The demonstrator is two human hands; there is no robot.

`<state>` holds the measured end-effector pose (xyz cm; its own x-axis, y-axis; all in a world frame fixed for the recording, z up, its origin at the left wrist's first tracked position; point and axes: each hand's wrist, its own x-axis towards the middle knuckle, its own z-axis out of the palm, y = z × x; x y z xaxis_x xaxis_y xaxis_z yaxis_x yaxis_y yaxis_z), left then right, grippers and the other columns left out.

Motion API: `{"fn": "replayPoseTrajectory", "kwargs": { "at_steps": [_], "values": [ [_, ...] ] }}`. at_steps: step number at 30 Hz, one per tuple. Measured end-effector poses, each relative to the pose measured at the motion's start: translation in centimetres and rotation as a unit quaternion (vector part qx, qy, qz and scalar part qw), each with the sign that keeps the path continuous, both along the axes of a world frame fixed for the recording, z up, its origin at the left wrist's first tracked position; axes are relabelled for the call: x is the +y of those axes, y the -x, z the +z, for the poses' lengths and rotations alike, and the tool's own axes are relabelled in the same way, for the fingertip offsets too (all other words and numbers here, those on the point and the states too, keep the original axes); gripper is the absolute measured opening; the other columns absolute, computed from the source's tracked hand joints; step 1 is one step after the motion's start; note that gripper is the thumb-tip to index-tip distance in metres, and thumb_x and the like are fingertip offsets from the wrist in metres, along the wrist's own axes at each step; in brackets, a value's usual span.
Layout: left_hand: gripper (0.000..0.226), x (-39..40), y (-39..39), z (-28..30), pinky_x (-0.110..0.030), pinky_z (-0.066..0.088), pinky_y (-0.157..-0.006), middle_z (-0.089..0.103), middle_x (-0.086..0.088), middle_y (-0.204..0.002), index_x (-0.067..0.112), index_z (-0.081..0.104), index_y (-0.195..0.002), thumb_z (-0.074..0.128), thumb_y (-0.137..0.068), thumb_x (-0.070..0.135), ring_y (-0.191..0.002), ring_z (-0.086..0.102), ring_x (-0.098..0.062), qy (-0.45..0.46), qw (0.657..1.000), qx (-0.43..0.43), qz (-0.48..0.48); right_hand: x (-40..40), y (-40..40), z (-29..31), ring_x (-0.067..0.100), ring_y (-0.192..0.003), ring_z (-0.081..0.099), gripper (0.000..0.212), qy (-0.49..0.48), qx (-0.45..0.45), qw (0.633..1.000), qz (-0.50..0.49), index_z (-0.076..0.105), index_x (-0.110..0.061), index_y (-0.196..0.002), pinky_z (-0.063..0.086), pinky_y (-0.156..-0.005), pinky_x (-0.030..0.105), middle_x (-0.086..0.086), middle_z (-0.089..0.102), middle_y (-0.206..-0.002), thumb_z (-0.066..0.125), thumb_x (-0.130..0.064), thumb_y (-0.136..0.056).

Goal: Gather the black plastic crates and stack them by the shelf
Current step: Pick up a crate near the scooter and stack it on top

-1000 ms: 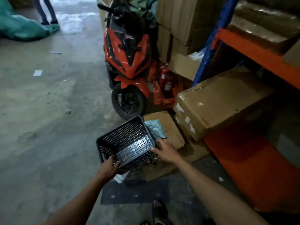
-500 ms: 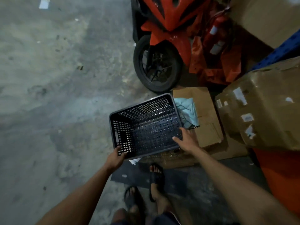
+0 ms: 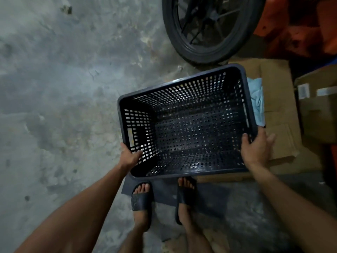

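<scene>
At centre frame the black plastic crate (image 3: pixel 186 123) is held level above the feet, gripped at opposite short rims by the closed left hand (image 3: pixel 129 157) and right hand (image 3: pixel 256 149), presumably so that it can be carried balanced.

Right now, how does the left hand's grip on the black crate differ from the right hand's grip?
The left hand hooks its thumb inside the black crate at the near left corner. The right hand clasps the right rim from outside, fingers spread. Both hold one empty crate.

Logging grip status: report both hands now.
Left hand: closed on the black crate, near-left corner.
Right hand: closed on the crate's near-right corner.
</scene>
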<state>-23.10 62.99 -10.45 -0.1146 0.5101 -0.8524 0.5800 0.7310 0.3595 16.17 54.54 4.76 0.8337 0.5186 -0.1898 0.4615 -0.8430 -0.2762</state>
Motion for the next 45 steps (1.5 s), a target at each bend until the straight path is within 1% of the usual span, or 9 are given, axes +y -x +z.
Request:
{"fn": "replayPoseTrajectory", "kwargs": {
  "at_steps": [6, 11, 16, 25, 28, 35, 39, 42, 45],
  "values": [
    [0.069, 0.1, 1.1, 0.0, -0.048, 0.057, -0.087, 0.07, -0.012, -0.111, 0.014, 0.053, -0.119, 0.064, -0.054, 0.037, -0.098, 0.068, -0.034, 0.008, 1.0, 0.029, 0.003, 0.4, -1.2, -0.6, 0.032, -0.113, 0.057, 0.033, -0.042, 0.106, 0.99, -0.087, 0.056, -0.023, -0.12, 0.045, -0.092, 0.038, 0.01, 0.062, -0.122, 0.057, -0.013, -0.089],
    [0.035, 0.9, -1.8, 15.4, -0.043, 0.048, -0.087, 0.066, -0.021, -0.106, 0.001, 0.057, -0.111, 0.059, -0.085, 0.024, -0.102, 0.063, -0.041, -0.105, 0.981, 0.162, -0.028, -1.6, 0.2, 7.6, 0.025, -0.106, 0.054, 0.028, -0.101, 0.148, 0.966, -0.184, 0.059, -0.013, -0.116, 0.043, -0.091, 0.037, 0.008, 0.059, -0.115, 0.056, -0.004, -0.089],
    [0.021, 1.2, -4.2, 28.6, -0.04, 0.049, -0.076, 0.067, -0.014, -0.091, 0.01, 0.059, -0.096, 0.057, -0.084, 0.028, -0.086, 0.065, -0.035, -0.247, 0.953, 0.158, -0.069, -10.2, 1.1, 19.7, 0.031, -0.106, 0.056, 0.025, -0.117, 0.152, 0.959, -0.21, 0.056, -0.014, -0.118, 0.045, -0.088, 0.042, 0.011, 0.06, -0.112, 0.053, -0.009, -0.093],
    [0.015, -0.6, -13.6, 54.3, -0.034, 0.042, -0.07, 0.062, -0.009, -0.08, 0.013, 0.063, -0.091, 0.061, -0.08, 0.024, -0.08, 0.059, -0.029, -0.365, 0.915, -0.027, -0.17, -28.0, 2.1, 43.9, 0.025, -0.1, 0.053, 0.025, -0.163, 0.07, 0.966, -0.189, 0.054, -0.011, -0.119, 0.037, -0.08, 0.035, 0.007, 0.058, -0.107, 0.053, -0.011, -0.094],
    [0.013, -2.5, -17.3, 63.4, -0.032, 0.04, -0.067, 0.06, -0.005, -0.077, 0.015, 0.06, -0.083, 0.06, -0.077, 0.027, -0.078, 0.059, -0.029, -0.393, 0.894, -0.096, -0.194, -33.1, 2.7, 51.5, 0.03, -0.098, 0.059, 0.026, -0.218, 0.036, 0.949, -0.227, 0.055, -0.032, -0.107, 0.047, -0.083, 0.045, 0.007, 0.061, -0.104, 0.056, -0.01, -0.092],
    [0.033, -8.8, -25.2, 80.4, -0.043, 0.049, -0.087, 0.071, -0.016, -0.102, 0.018, 0.068, -0.099, 0.061, -0.075, 0.039, -0.1, 0.065, -0.037, -0.471, 0.833, -0.187, -0.221, -43.3, 2.3, 65.0, 0.013, -0.082, 0.059, 0.036, -0.347, -0.081, 0.896, -0.266, 0.057, -0.046, -0.087, 0.05, -0.074, 0.041, -0.011, 0.062, -0.09, 0.058, -0.01, -0.091],
    [0.045, -13.5, -28.6, 87.5, -0.047, 0.05, -0.091, 0.07, -0.016, -0.109, 0.02, 0.067, -0.103, 0.059, -0.07, 0.049, -0.103, 0.064, -0.039, -0.496, 0.799, -0.23, -0.251, -49.1, 1.2, 70.1, 0.026, -0.084, 0.061, 0.015, -0.369, -0.134, 0.876, -0.28, 0.06, -0.022, -0.091, 0.051, -0.075, 0.039, 0.007, 0.065, -0.087, 0.059, -0.007, -0.088],
    [0.046, -18.6, -30.8, 92.0, -0.048, 0.048, -0.093, 0.068, -0.018, -0.112, 0.019, 0.068, -0.105, 0.061, -0.071, 0.05, -0.105, 0.063, -0.041, -0.505, 0.778, -0.265, -0.265, -54.4, 0.9, 73.7, 0.024, -0.093, 0.063, 0.018, -0.383, -0.176, 0.861, -0.285, 0.062, -0.022, -0.101, 0.047, -0.086, 0.037, 0.004, 0.069, -0.095, 0.06, -0.011, -0.087],
    [0.049, -22.4, -31.9, 94.2, -0.048, 0.048, -0.092, 0.067, -0.019, -0.113, 0.017, 0.067, -0.105, 0.062, -0.071, 0.052, -0.106, 0.062, -0.042, -0.501, 0.767, -0.292, -0.274, -58.4, 0.7, 76.6, 0.022, -0.091, 0.061, 0.017, -0.378, -0.193, 0.861, -0.28, 0.061, -0.02, -0.102, 0.045, -0.081, 0.037, 0.006, 0.067, -0.094, 0.059, -0.009, -0.089]
  ]
}}
